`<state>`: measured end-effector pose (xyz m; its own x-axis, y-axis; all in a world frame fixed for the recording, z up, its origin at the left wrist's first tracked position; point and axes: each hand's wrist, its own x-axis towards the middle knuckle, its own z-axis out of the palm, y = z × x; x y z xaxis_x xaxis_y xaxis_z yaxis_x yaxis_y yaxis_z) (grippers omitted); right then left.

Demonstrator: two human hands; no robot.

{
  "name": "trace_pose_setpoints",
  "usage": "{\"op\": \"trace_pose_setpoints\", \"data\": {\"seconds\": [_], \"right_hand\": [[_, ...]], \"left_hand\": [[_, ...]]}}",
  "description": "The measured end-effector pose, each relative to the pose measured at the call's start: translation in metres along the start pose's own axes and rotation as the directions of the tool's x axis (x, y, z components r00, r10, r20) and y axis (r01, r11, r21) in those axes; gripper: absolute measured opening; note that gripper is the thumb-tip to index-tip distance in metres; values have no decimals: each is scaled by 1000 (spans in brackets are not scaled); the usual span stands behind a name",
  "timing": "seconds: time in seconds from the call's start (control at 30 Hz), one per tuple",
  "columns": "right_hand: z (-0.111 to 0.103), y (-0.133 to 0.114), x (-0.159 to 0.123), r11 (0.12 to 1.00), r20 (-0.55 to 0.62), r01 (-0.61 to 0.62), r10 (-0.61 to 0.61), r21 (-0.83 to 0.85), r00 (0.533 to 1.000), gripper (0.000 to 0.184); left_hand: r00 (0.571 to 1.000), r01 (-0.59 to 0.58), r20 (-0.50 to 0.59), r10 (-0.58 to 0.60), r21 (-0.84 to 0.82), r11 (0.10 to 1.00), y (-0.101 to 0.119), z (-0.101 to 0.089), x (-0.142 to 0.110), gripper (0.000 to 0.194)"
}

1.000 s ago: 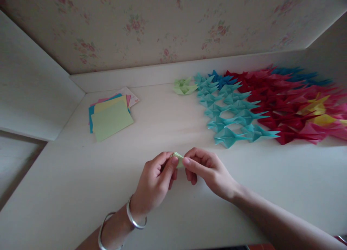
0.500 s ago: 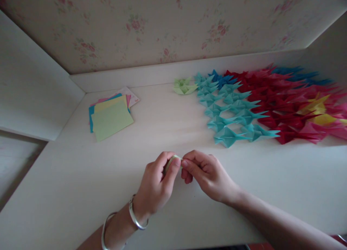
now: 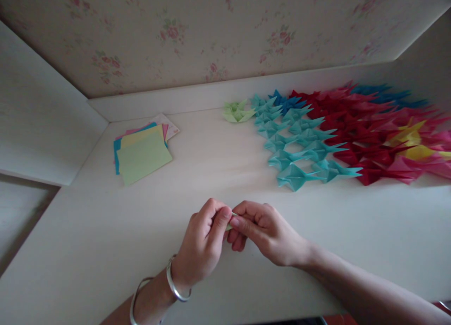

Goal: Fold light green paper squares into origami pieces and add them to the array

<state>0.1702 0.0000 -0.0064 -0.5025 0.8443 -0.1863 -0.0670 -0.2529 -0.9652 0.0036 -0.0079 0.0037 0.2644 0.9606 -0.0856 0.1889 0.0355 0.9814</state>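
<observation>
Both my hands meet above the front of the white table, pinching one small folded piece of light green paper (image 3: 229,227). My left hand (image 3: 207,236), with silver bangles at the wrist, is closed on the paper's left side, thumb on top. My right hand (image 3: 266,231) grips its right side between thumb and curled fingers. Most of the paper is hidden by the fingers, so its folded shape cannot be made out. Beyond the hands, a few light green origami cranes (image 3: 238,112) stand near the back edge.
Rows of turquoise origami cranes (image 3: 295,176) stand right of centre. Red ones (image 3: 347,127), with pink, yellow and blue among them, crowd the right side. A stack of coloured paper sheets (image 3: 144,157), light green on top, lies at left. A flowered wall (image 3: 197,43) rises behind.
My right hand has shifted slightly left and down, closer against the left. Less of the light green paper shows above my left thumb; a bit now shows below the fingertips.
</observation>
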Motion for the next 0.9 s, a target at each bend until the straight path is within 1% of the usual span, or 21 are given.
{"op": "trace_pose_setpoints", "data": {"seconds": [0.07, 0.17, 0.27, 0.37, 0.43, 0.47, 0.53, 0.57, 0.63, 0.73, 0.83, 0.9], "right_hand": [[1, 1, 0, 1000, -5, -8, 8, 5, 1000, 35], [1, 2, 2, 998, -11, -51, 52, 46, 999, 37], [-1, -1, 3, 996, -29, -74, 76, 48, 997, 37], [-5, -5, 3, 997, -82, -49, 54, 55, 995, 36], [-7, -7, 2, 997, -106, -23, 31, 75, 994, 36], [-7, -7, 3, 996, -109, -14, 23, 86, 994, 36], [-6, -7, 3, 995, -100, -7, 17, 96, 995, 36], [-6, -6, 3, 996, -97, -7, 16, 88, 995, 36], [-6, -4, 4, 1000, -116, -16, 19, 26, 993, 37], [-6, 0, 4, 989, -172, -43, 18, -139, 985, 38], [-6, 3, 3, 951, -200, -14, -51, -309, 979, 34], [-4, 4, 3, 917, -208, 28, -120, -398, 971, 31]], "left_hand": [[1000, 19, 0, -19, 20, 1000, 0, 0, 0, 28], [998, 59, 12, -60, 29, 998, -2, -1, 1, 29], [996, 85, 43, -83, -46, 995, -5, -1, 3, 29], [992, 110, 82, -100, -126, 986, -6, -1, 4, 26], [986, 150, 90, -138, -144, 978, -5, -1, 4, 32], [984, 170, 88, -158, -150, 974, -4, -1, 3, 33], [983, 173, 79, -163, -141, 975, -1, -1, 3, 28], [986, 155, 74, -147, -111, 982, 0, -1, 3, 26], [994, 87, 65, -88, 8, 996, 1, -1, 3, 27], [999, 11, 43, -20, 212, 977, 0, -1, 4, 24], [1000, -21, 9, 19, 362, 932, -3, 0, 5, 20], [999, -41, 16, 38, 403, 914, -4, 0, 6, 20]]}}
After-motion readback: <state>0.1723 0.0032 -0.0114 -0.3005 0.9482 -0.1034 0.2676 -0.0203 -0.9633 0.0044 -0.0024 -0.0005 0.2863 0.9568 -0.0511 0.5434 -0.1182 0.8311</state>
